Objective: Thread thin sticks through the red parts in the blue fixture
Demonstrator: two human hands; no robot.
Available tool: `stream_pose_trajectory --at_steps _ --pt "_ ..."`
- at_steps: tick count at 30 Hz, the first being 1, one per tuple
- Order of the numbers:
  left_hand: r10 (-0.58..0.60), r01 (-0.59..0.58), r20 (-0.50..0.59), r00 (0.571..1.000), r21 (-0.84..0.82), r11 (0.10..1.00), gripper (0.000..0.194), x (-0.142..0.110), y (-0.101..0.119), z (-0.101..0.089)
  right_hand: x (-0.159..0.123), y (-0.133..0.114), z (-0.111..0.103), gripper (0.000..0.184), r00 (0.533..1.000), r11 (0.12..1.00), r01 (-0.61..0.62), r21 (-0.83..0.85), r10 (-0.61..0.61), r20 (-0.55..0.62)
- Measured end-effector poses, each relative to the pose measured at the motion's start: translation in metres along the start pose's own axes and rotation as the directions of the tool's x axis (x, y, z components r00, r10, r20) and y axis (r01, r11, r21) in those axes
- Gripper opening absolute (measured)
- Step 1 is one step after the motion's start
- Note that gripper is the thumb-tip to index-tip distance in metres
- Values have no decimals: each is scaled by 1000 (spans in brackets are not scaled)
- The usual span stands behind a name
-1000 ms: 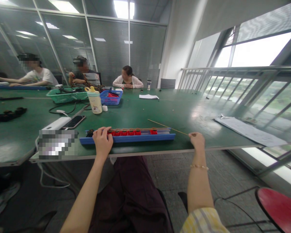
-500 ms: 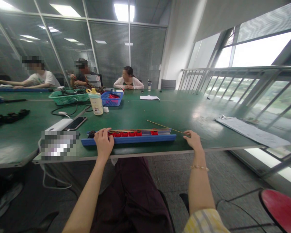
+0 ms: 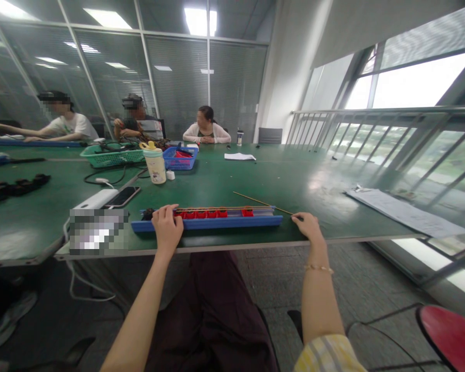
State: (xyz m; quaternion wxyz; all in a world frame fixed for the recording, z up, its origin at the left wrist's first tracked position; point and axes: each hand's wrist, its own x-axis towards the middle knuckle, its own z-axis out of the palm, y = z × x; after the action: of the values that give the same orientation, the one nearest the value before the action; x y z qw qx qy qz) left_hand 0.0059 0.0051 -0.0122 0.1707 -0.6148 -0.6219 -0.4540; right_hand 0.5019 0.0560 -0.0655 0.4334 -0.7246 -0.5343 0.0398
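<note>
A long blue channel-shaped rail (image 3: 232, 222) lies near the table's front edge. Inside it sit several red blocks (image 3: 211, 213), and thin tan strips run lengthwise above them. My left hand (image 3: 166, 227) curls over the rail's left part, fingers closed on it. Just left of those fingers, a black piece (image 3: 149, 213) sits at the rail's end. My right hand (image 3: 308, 226), beyond the right end, pinches the tip of a thin yellowish rod (image 3: 251, 198). This rod slants away to the left, behind the rail.
To the left are a phone (image 3: 124, 197), a white power bank (image 3: 97, 199) and a cup (image 3: 155, 166). Farther back stand a green basket (image 3: 112, 156) and a blue basket (image 3: 184, 161). A clipboard with papers (image 3: 403, 209) lies right. Several people sit across the table.
My right hand has shifted slightly left and down with the rod's end, so the rod lies a little lower there. My left hand stays on the rail.
</note>
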Motion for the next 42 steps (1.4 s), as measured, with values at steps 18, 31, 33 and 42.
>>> stream_pose_trajectory --at_steps 18,31,33,42 --pt "27 -27 -19 999 17 1000 31 -1 -3 3 1 -3 -1 25 985 983 156 -97 -147 93" --pt "41 -44 -76 996 -35 998 26 3 -12 7 -19 -101 -5 30 940 906 313 285 -339 44" --pt "37 -40 -71 997 -34 999 24 3 -12 7 -23 -110 -2 31 930 904 325 277 -359 79" --pt "10 -13 -58 998 -42 999 23 2 -10 7 -27 -115 8 32 904 895 366 256 -407 128"
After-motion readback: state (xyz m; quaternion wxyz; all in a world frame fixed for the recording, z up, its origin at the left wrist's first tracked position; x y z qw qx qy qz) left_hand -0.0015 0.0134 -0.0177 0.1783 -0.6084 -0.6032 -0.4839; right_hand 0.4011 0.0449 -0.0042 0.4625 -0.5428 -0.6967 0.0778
